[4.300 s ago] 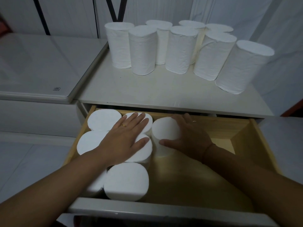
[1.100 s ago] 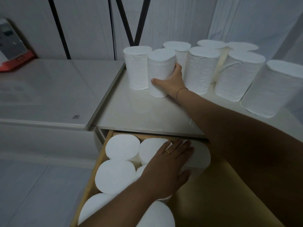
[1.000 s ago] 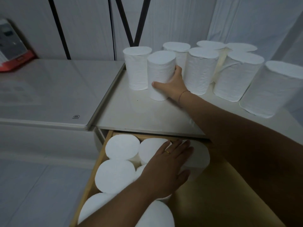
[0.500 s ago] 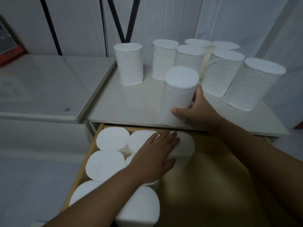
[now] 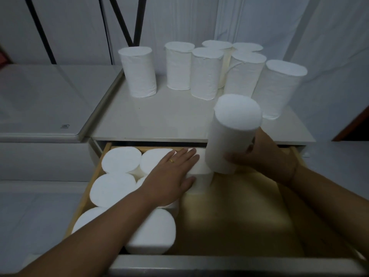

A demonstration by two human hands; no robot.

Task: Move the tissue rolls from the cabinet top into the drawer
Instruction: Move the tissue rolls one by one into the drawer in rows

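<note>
The right hand (image 5: 263, 154) grips a roll (image 5: 233, 134) round its lower half, thumb in front and fingers behind. Half a second ago that roll was over the cabinet top (image 5: 169, 120). Now it hangs upright, clear of the top, above the back of the open drawer (image 5: 239, 216), just beside the packed rolls (image 5: 119, 160). The left hand (image 5: 171, 178) has stayed flat, fingers straight, resting on those rolls. On the top, seven rolls (image 5: 206, 76) remain standing.
</note>
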